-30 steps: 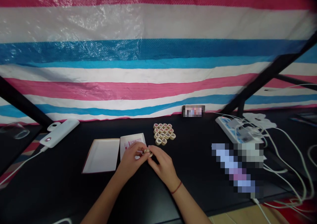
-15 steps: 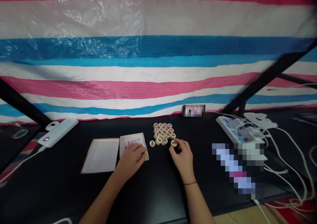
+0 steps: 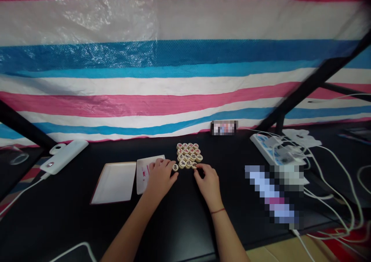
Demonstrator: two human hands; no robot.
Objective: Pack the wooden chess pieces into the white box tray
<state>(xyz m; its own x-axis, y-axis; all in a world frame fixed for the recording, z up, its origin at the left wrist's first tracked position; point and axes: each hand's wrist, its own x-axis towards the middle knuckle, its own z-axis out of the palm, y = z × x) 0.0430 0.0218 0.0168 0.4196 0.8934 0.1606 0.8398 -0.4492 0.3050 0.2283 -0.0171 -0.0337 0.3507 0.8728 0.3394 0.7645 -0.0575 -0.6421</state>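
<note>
Several round wooden chess pieces [image 3: 189, 153] with red and black characters lie packed in rows on the black table [image 3: 179, 223]. My left hand [image 3: 161, 176] rests over a white box half [image 3: 142, 170], its fingertips pinching the piece [image 3: 175, 167] at the left end of the front row. My right hand [image 3: 207, 179] sits just right of it, its curled fingers touching a piece [image 3: 194, 164] at the right end of that row. A thin red band circles my right wrist.
A white box lid [image 3: 114, 182] lies left of the box half. A white power bank [image 3: 63, 156] with its cable sits at far left. A power strip [image 3: 274, 150] with white plugs and cables fills the right side. A striped plastic sheet [image 3: 179, 61] hangs behind.
My hands parted from in front of me and went to the cluster. Two pieces were set at the front row, and both hands now press them in toward the group.
</note>
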